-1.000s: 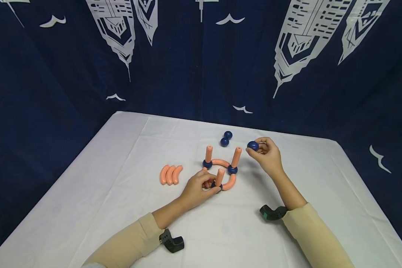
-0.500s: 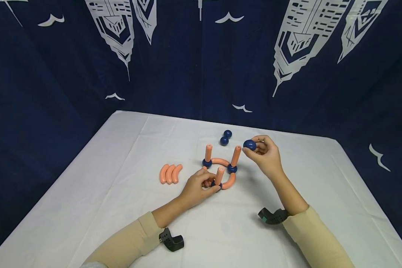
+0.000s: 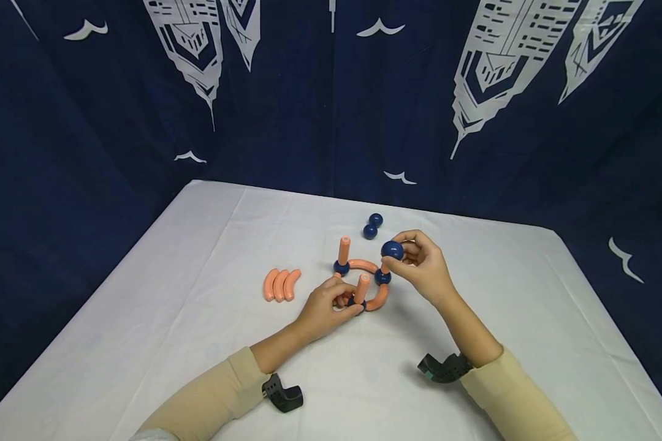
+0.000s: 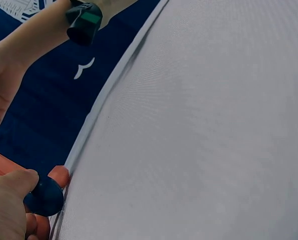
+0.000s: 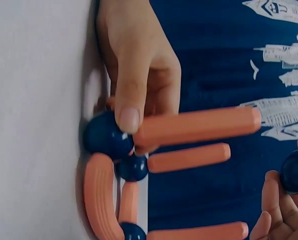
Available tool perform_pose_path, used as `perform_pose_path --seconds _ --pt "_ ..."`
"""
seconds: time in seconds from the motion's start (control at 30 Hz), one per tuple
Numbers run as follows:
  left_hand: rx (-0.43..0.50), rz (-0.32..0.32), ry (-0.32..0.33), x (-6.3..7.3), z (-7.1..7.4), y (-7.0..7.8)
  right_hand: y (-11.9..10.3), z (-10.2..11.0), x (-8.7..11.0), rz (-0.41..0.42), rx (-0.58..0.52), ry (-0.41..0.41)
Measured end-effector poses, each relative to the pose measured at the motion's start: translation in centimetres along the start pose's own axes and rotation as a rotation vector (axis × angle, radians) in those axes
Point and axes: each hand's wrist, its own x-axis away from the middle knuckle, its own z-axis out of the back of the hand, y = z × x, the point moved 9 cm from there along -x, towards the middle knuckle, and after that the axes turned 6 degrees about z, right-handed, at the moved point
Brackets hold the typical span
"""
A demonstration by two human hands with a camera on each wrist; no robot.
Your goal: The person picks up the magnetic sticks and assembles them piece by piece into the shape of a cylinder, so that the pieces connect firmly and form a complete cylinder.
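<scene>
My left hand [image 3: 324, 309] grips the near blue ball [image 5: 106, 136] of a ring-shaped frame, its thumb against the ball beside an orange stick [image 5: 199, 125]. Curved orange rods [image 3: 362, 266] join the frame's three blue balls, each with a straight stick standing upright. A loose blue ball [image 3: 391, 250] is pinched in my right hand [image 3: 427, 269]. It overlaps the top of the frame's right stick [image 5: 199, 232] in the head view, but appears apart from it in the right wrist view. The left hand hides part of the ring's near-left side.
Three curved orange rods [image 3: 282, 285] lie side by side on the white table [image 3: 198, 245], left of the frame. Behind the frame, two blue balls [image 3: 370, 231] lie close together. A dark blue patterned curtain [image 3: 309, 98] hangs beyond the table's far edge.
The right hand has carried its blue ball leftward and, lately, slightly down, to over the frame's right stick. The left hand keeps its grip, and the frame stays put.
</scene>
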Motion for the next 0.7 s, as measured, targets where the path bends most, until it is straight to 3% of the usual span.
perform_pose_path --seconds 0.27,0.7 --pt "0.001 -0.021 0.005 0.1 0.1 0.3 -1.1 -2.1 0.6 0.073 -0.001 -0.084" --pt "-0.018 -0.023 -0.002 0.0 0.1 0.2 -1.1 -3.9 1.6 0.111 0.114 -0.146"
